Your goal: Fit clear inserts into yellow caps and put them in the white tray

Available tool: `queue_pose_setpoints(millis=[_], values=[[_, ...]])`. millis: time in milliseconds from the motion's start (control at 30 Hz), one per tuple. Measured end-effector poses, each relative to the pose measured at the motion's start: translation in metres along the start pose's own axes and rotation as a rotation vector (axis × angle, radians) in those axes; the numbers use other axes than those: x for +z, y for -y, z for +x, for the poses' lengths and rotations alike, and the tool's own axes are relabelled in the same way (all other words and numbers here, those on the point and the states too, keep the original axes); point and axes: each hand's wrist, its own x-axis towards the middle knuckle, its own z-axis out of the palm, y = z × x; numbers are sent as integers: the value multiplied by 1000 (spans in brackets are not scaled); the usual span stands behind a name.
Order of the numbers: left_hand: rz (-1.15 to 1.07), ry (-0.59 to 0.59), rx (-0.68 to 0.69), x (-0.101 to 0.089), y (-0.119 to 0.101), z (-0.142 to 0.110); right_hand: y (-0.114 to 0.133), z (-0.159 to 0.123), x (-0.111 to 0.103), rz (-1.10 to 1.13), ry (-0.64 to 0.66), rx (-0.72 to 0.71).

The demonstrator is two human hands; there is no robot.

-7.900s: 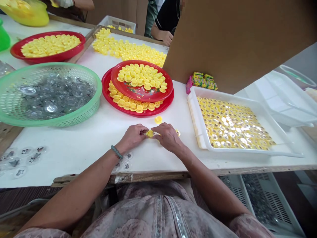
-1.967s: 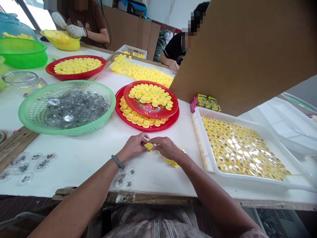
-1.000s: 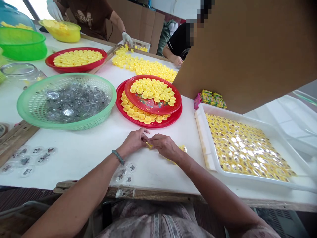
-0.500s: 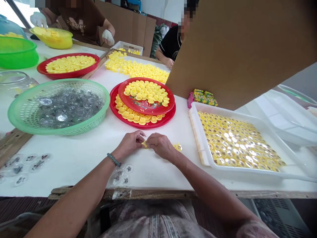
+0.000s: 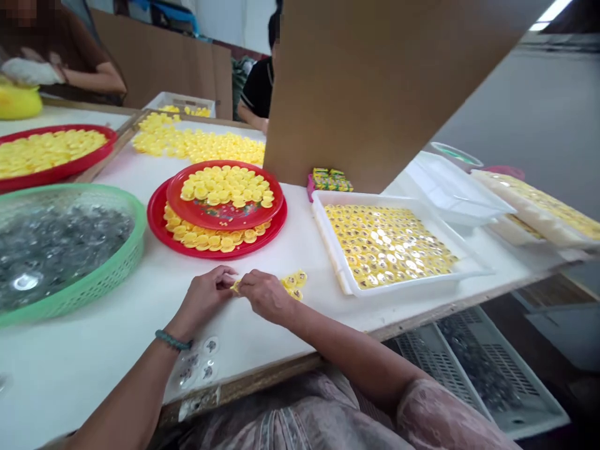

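My left hand (image 5: 210,292), with a bracelet on its wrist, has its fingers closed on a small yellow round piece (image 5: 235,287). My right hand (image 5: 266,296) pinches the same piece from the other side, and its knuckles hide most of it. Just right of that hand lie several yellow pieces (image 5: 294,284) with clear printed faces. Below my left wrist, several clear printed discs (image 5: 207,370) lie flat on the white table (image 5: 300,231). Beyond my hands, a red plate (image 5: 225,215) of yellow round pieces rests on a larger red plate (image 5: 158,228) of them.
A green basket (image 5: 134,250) of clear discs stands left. On the right is a white tray (image 5: 337,269) with rows of yellow pieces. Behind it leans a cardboard sheet (image 5: 351,94) beside small packets (image 5: 332,180). Two people work across the table; one wears a white glove (image 5: 30,72).
The view has swung right, so everything sits further left in it. More of the yellow pieces beside my right hand show. My hands stay together at the small yellow piece.
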Motion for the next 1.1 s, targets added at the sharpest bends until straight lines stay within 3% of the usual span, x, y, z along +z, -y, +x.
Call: queue_pose_setpoints(millis=[100,267,400,500,767,967,1100], values=[[-61,47,10,2,5,0,-1,-6,-12,105,1,12],[48,49,41,2,3,-7,-24,-44,-46,207,-142,116],[284,38,143,2,-7,-10,-55,-75,-63,88,34,192],[336,32,194,6,-10,-9,-66,-82,-66,58,115,200],[351,-15,196,19,-15,-12,-69,-79,-74,29,163,191],[327,18,172,29,-22,-15,-68,-79,-62,-98,193,137],[264,-114,114,31,-16,-15,-71,-84,-52,-171,133,150]])
